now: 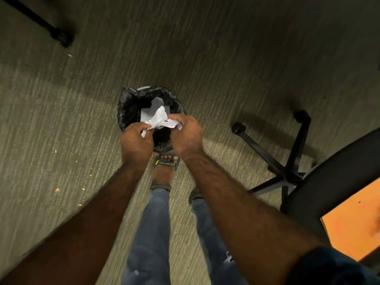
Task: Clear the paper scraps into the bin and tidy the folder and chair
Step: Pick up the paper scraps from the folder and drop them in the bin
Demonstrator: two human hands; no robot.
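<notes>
A small bin lined with a black plastic bag stands on the carpet in front of my feet. Directly over its mouth I hold crumpled white paper scraps between both hands. My left hand pinches the left end of the paper and my right hand grips the right end. More white paper shows lower inside the bin behind the held scraps. A black office chair is at the right, its seat edge and wheeled base visible. An orange folder lies at the lower right.
A second black chair leg with a castor reaches in at the top left. Small crumbs are scattered on the ribbed grey-green carpet to the left. My sandalled feet and jeans stand just behind the bin.
</notes>
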